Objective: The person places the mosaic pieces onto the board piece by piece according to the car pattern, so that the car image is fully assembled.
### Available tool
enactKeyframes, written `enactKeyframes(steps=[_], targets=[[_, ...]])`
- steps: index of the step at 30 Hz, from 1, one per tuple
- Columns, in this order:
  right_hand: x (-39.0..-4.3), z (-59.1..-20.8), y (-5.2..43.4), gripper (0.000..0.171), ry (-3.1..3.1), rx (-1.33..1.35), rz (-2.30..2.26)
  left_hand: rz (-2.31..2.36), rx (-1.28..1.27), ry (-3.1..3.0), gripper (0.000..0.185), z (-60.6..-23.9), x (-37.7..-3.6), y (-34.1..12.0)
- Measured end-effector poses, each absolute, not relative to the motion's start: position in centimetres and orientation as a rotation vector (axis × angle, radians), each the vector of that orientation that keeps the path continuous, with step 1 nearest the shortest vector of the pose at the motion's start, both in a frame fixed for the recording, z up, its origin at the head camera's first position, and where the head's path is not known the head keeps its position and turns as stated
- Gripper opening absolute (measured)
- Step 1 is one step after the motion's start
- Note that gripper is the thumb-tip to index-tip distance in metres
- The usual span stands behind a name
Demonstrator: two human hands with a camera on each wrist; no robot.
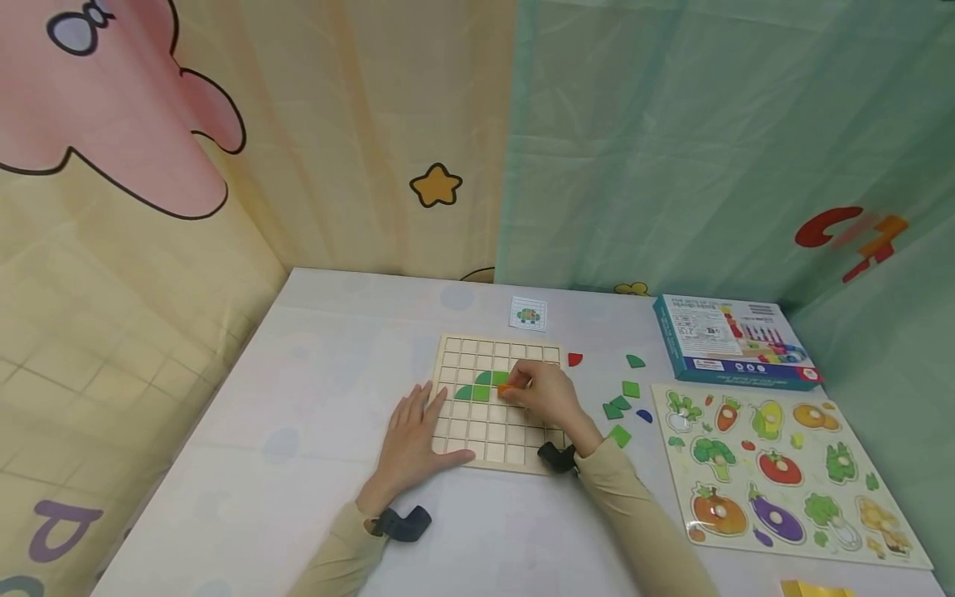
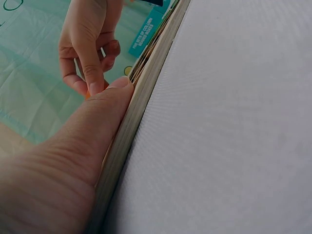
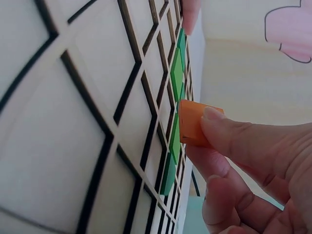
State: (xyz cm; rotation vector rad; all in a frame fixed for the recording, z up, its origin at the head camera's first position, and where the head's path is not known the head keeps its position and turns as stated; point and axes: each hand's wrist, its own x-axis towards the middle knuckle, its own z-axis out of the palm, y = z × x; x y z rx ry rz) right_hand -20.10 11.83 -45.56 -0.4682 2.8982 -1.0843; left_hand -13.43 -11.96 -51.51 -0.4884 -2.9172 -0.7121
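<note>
A wooden grid board (image 1: 515, 454) lies on the table, divided into square cells by thin raised strips. My left hand (image 1: 409, 435) rests along its left side, fingers spread and thumb stretched along the near edge. Between thumb and fingers, my right hand (image 1: 545, 391) pinches an orange square tile (image 3: 192, 122), tilted over the middle of the grid. Several green tiles lie in cells beside it, among them a green square (image 1: 481, 393) and a green quarter circle (image 1: 463, 392). In the left wrist view, my left thumb (image 2: 105, 105) hides most of the orange tile.
Behind the board lies a small picture card (image 1: 528, 315). To its right are a red quarter-circle piece (image 1: 574, 359), a blue half circle (image 1: 645, 416) and loose green pieces (image 1: 631, 389). Farther right are a vegetable puzzle board (image 1: 806, 439) and a toy box (image 1: 739, 340).
</note>
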Motion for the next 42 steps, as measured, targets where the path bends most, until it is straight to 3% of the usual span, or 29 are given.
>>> enactKeyframes(steps=[12, 20, 42], targets=[[-20.31, -45.84, 10.74, 0.016, 2.877, -0.444, -1.000, -0.716, -0.493, -2.904, 0.106, -51.53, -13.40, -12.02], [-20.46, -46.05, 10.85, 0.005, 2.900, -0.429, -0.962, -0.716, -0.485, -2.918, 0.107, -51.55, -13.41, -12.06], [-20.64, -46.39, 10.97, 0.009, 2.958, -0.420, -0.813, -0.717, -0.490, -2.915, 0.107, -51.53, -13.40, -11.98]])
